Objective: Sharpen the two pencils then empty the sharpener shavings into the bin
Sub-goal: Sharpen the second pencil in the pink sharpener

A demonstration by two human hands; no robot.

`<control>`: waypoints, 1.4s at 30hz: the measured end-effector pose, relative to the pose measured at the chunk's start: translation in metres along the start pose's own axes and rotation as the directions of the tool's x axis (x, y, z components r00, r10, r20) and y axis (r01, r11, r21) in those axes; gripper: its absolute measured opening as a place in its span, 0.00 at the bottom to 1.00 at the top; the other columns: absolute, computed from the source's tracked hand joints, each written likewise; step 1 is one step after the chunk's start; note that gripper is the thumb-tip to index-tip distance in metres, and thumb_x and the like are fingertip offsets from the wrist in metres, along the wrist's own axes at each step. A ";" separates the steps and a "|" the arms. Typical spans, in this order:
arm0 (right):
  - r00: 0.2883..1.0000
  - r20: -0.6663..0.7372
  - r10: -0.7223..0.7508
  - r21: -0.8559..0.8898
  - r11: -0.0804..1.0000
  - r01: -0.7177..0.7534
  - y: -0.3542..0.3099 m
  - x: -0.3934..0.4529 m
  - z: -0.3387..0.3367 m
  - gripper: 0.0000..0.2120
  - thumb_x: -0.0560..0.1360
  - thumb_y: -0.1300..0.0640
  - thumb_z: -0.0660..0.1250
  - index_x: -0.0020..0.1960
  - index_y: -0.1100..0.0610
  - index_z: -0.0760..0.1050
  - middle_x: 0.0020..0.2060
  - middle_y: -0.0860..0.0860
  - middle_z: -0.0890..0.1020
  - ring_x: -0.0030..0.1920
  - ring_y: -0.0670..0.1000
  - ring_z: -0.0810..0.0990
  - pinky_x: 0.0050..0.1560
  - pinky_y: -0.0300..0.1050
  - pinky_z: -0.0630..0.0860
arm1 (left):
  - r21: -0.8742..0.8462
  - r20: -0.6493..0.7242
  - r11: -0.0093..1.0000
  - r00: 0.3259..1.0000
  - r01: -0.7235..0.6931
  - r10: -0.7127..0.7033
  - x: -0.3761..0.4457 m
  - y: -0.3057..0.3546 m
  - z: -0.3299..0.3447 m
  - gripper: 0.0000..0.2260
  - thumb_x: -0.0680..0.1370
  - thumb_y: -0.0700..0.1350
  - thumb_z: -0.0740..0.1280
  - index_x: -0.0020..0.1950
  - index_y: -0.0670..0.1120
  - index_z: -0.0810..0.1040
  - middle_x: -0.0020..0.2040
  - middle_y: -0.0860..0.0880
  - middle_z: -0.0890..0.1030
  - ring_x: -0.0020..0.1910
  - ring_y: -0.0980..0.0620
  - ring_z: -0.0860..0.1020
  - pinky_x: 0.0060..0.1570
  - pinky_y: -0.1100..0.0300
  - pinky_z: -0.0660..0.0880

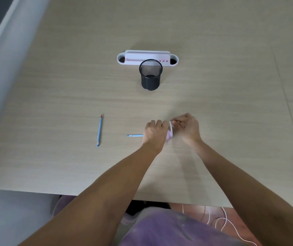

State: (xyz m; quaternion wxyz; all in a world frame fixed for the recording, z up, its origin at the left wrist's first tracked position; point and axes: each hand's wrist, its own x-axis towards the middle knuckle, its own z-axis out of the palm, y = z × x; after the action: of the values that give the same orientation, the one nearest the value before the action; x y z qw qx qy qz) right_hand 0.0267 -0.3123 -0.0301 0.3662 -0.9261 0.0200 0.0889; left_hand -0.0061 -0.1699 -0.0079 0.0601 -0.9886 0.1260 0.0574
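A blue pencil (99, 130) with a red tip lies alone on the table, pointing away from me, left of my hands. A second blue pencil (135, 135) sticks out leftward, eraser end showing, from under my left hand (155, 133). That hand is closed over the pencil and the pink and white sharpener (170, 131), of which only the right end shows. My right hand (186, 127) touches the sharpener's right end with its fingers curled on it; what it pinches is hidden. A black mesh cup (150, 75) stands farther back, in the middle of the table.
A white and pink desk organiser (147, 56) sits just behind the mesh cup. The wooden table (230, 86) ends at its near edge by my lap; white cables (220, 221) lie on the floor below. A grey wall runs along the left.
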 end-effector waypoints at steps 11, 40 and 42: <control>0.998 0.029 0.054 0.101 0.993 -0.057 -0.005 -0.091 -0.007 0.09 0.76 0.55 0.64 0.39 0.53 0.80 0.39 0.49 0.78 0.44 0.50 0.73 0.40 0.34 0.66 | -0.042 0.106 0.997 0.993 0.057 -0.052 -0.003 0.005 -0.001 0.23 0.55 0.40 0.76 0.46 0.47 0.73 0.37 0.51 0.77 0.35 0.50 0.75 0.33 0.61 0.63; 0.981 -0.044 0.188 0.321 0.933 -0.164 -0.020 -0.041 -0.005 0.11 0.76 0.55 0.63 0.38 0.54 0.79 0.40 0.52 0.78 0.37 0.46 0.74 0.37 0.31 0.66 | -0.128 0.030 0.989 0.997 0.068 -0.064 0.003 0.004 0.005 0.22 0.44 0.42 0.75 0.36 0.50 0.75 0.28 0.53 0.75 0.27 0.52 0.73 0.26 0.64 0.65; 0.973 -0.057 0.223 0.194 0.959 -0.209 -0.016 -0.016 0.006 0.14 0.75 0.52 0.61 0.32 0.50 0.75 0.37 0.51 0.78 0.36 0.48 0.75 0.42 0.43 0.68 | -0.128 0.031 0.990 0.998 0.058 -0.054 0.003 0.004 0.007 0.21 0.45 0.42 0.75 0.36 0.50 0.76 0.28 0.52 0.74 0.26 0.51 0.72 0.26 0.64 0.64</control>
State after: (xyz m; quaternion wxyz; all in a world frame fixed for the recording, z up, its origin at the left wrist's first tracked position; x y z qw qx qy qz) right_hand 0.0120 -0.2965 -0.0206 0.4384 -0.8827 0.1435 0.0898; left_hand -0.0044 -0.1739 -0.0153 -0.0005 -0.9926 0.0934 0.0772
